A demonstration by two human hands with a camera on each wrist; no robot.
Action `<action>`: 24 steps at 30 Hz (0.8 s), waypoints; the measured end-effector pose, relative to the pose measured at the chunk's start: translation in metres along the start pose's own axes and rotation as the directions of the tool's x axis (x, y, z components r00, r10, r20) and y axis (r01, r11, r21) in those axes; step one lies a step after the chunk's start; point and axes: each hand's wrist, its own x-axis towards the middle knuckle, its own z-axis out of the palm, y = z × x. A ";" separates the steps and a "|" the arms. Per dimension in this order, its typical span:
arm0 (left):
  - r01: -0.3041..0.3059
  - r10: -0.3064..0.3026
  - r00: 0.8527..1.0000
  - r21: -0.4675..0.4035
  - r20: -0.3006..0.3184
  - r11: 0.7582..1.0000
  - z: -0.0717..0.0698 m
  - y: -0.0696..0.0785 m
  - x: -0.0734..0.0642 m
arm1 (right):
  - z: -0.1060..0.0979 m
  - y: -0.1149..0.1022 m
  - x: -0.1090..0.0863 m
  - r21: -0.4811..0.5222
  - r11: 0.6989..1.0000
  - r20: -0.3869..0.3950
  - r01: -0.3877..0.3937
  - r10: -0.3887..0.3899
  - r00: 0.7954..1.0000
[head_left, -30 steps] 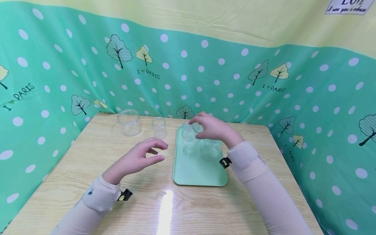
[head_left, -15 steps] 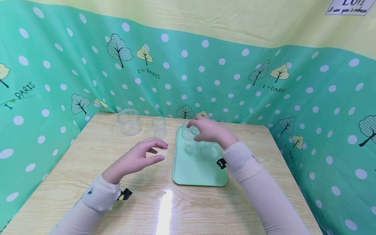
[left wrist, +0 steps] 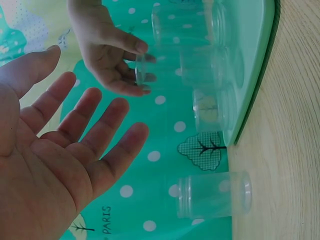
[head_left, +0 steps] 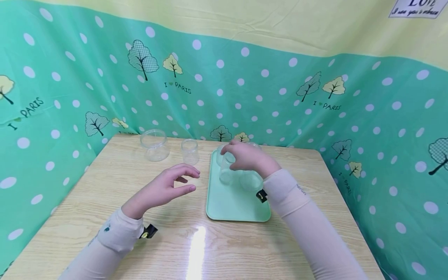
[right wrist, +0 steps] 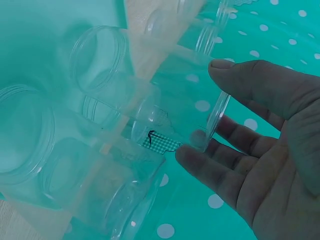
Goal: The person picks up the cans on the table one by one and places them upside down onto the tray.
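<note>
My right hand (head_left: pixel 245 155) holds a tall clear plastic jar (head_left: pixel 226 175) from above, thumb on one side and fingertips on the other. In the right wrist view, the jar's threaded rim points down at the green tray (head_left: pixel 227 206) and my fingertips (right wrist: pixel 190 157) are at its other end. Whether the rim touches the tray is hard to tell. Another clear jar (head_left: pixel 251 181) stands to the right on the tray, and one more (head_left: pixel 219 156) is behind, partly covered. My left hand (head_left: pixel 164 187) hovers left of the tray, fingers relaxed, holding nothing.
Left of the tray, a wide clear jar (head_left: pixel 154 147) and a narrower clear jar (head_left: pixel 190 152) stand on the wooden table (head_left: pixel 168 249). Behind my right hand shows the rim of another clear jar (head_left: pixel 254 145). A green polka-dot cloth (head_left: pixel 217 105) hangs around the table.
My right hand has moved slightly left with the tall jar, which now sits a little nearer on the tray. The left hand has stayed in place.
</note>
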 end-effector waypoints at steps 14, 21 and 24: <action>-0.004 0.004 1.000 0.005 0.009 1.000 0.000 0.001 0.000 | 0.002 -0.006 0.003 -0.059 0.998 0.026 0.006 -0.005 1.000; 0.004 -0.004 1.000 0.013 0.008 1.000 -0.001 0.002 0.000 | 0.002 -0.007 0.004 -0.060 0.998 0.035 0.006 -0.004 0.999; 0.006 -0.006 1.000 0.013 0.009 1.000 -0.001 0.002 0.000 | 0.002 -0.007 0.004 -0.047 0.999 0.038 0.009 -0.007 0.999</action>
